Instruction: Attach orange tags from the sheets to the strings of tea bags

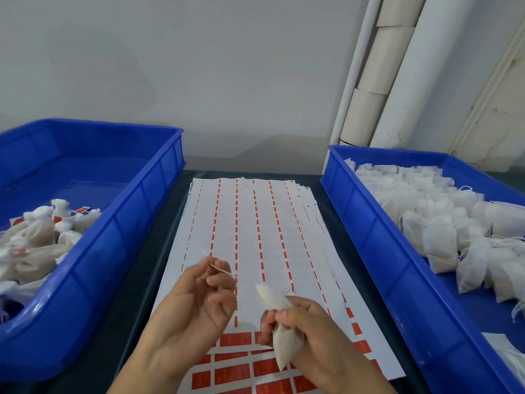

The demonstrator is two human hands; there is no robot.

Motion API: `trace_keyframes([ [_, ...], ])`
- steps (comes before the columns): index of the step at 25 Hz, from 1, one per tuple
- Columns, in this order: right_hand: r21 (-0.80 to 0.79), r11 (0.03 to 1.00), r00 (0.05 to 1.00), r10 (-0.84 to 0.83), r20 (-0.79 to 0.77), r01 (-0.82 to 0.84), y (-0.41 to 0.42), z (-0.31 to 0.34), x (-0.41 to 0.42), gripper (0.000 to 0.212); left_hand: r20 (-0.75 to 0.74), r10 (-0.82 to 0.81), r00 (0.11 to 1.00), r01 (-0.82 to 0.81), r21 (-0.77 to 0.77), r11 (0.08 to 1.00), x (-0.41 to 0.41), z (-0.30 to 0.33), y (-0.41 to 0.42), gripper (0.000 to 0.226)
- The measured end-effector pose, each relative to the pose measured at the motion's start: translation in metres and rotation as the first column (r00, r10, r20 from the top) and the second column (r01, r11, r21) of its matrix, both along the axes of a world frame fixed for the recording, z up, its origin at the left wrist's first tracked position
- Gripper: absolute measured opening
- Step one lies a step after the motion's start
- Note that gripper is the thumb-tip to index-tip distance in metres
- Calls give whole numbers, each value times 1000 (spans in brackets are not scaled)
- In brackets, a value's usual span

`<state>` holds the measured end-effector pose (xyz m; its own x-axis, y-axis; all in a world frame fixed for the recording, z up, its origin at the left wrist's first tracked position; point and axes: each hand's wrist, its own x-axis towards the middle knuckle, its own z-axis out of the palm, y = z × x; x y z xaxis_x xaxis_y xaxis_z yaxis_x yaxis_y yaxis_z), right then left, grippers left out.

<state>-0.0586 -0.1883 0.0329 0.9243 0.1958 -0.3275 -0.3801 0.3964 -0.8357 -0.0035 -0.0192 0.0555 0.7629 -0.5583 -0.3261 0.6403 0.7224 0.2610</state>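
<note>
From the head camera I see my right hand (295,325) gripping a tea bag (279,325) above the tag sheet (255,237). My left hand (196,302) pinches an orange tag (221,269) between its fingertips. Blue bins sit either side: tagged bags (34,240) left, plain bags (443,223) right.
</note>
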Motion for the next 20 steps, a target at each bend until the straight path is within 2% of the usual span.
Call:
trace_keyframes([
  [3,181,980,996,-84,-2,83,-3,0,0,8,9,65,998,-65,165,984,-4,-3,3,24],
  [5,318,933,984,-176,-8,169,-4,0,3,32,31,91,995,-97,336,937,-14,-15,-2,19],
  [7,344,905,965,-260,-15,250,-3,3,4,26,125,76,989,-132,544,829,-27,-30,-8,12],
  [8,328,907,961,-275,-10,263,-2,4,4,17,219,7,976,-157,677,719,-33,-34,-10,21],
  [9,259,929,962,-275,6,264,0,6,4,11,332,-102,938,-206,767,607,-38,-36,-10,26],
  [10,112,961,965,-258,50,252,2,6,3,12,442,-227,868,-276,808,521,-41,-35,-10,28],
  [11,-119,965,969,-218,119,232,3,3,3,18,536,-331,777,-359,809,466,-43,-32,-8,28],
  [12,-352,910,970,-165,178,219,5,2,3,22,614,-397,682,-454,781,428,-43,-27,-6,25],
  [13,-514,830,968,-111,226,215,6,2,2,21,662,-445,603,-538,749,387,-42,-20,-5,19],
  [14,-608,771,969,-48,242,190,7,3,2,17,688,-490,536,-598,719,355,-39,-13,-6,15],
  [16,-660,740,961,75,266,125,6,5,0,20,677,-572,463,-639,702,313,-32,-6,-10,20],
  [18,-630,775,946,157,282,59,8,10,-2,16,646,-597,476,-592,738,326,-25,2,-16,16],
  [20,-612,791,932,202,302,27,9,11,-2,37,633,-587,505,-538,763,359,-20,3,-20,8],
])
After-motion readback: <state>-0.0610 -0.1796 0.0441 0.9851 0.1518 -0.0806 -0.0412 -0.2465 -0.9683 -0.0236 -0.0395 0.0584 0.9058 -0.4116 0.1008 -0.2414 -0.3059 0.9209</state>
